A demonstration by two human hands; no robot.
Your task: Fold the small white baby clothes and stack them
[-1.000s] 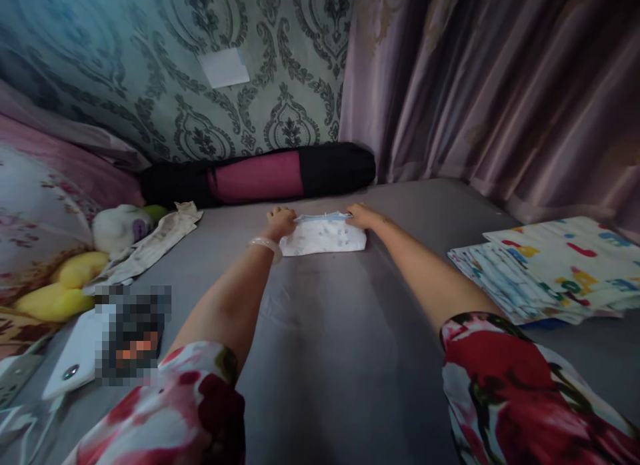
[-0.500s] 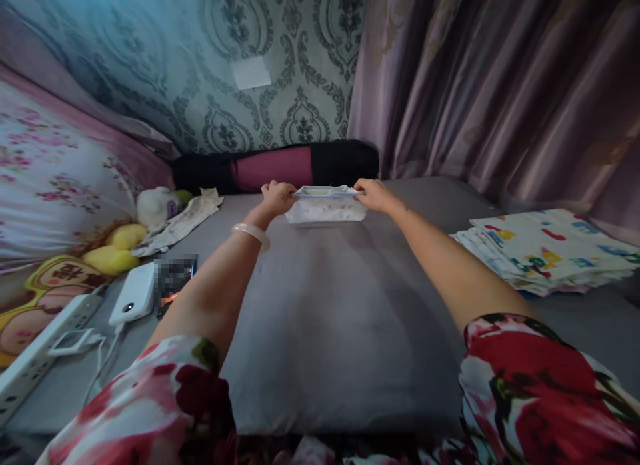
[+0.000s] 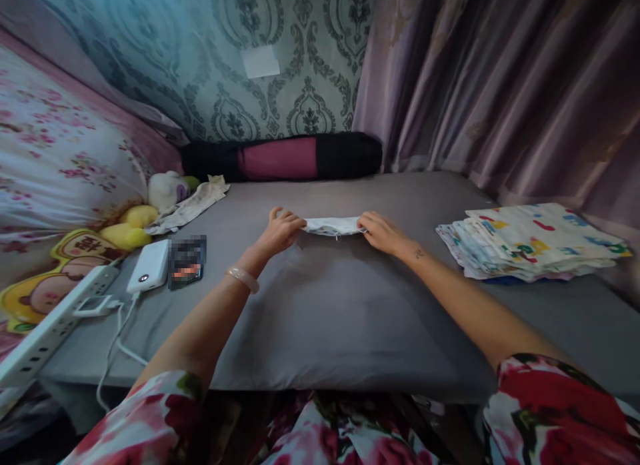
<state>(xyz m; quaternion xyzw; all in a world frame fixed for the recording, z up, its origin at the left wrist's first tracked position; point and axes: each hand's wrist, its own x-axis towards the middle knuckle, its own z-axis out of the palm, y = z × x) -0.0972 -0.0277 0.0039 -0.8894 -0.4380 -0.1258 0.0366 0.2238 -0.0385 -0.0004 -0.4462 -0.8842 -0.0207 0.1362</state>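
Observation:
A narrow white cloth [image 3: 333,226] is stretched between my two hands over the middle of a grey-sheeted bed. It looks folded or seen nearly edge-on, and a loose thread hangs from its front edge. My left hand [image 3: 283,231], with a pale bangle on the wrist, pinches the cloth's left end. At the right end, the fingers of my right hand [image 3: 383,233] are closed on a corner. Whether the cloth touches the sheet, I cannot tell. Off to the right lies a stack of folded printed cloths [image 3: 540,241], colourful figures on the top one.
Left on the bed are a phone [image 3: 187,261], a white power bank [image 3: 149,265], a power strip [image 3: 55,325] with cables, plush toys [image 3: 167,188] and a crumpled cloth [image 3: 193,205]. A black and pink roll [image 3: 280,158] lies along the wall; curtains [image 3: 430,85] hang right.
Both hands have come nearer to me with the cloth. Its hanging pale face showed before; now only a narrow strip shows. The view has shifted a little.

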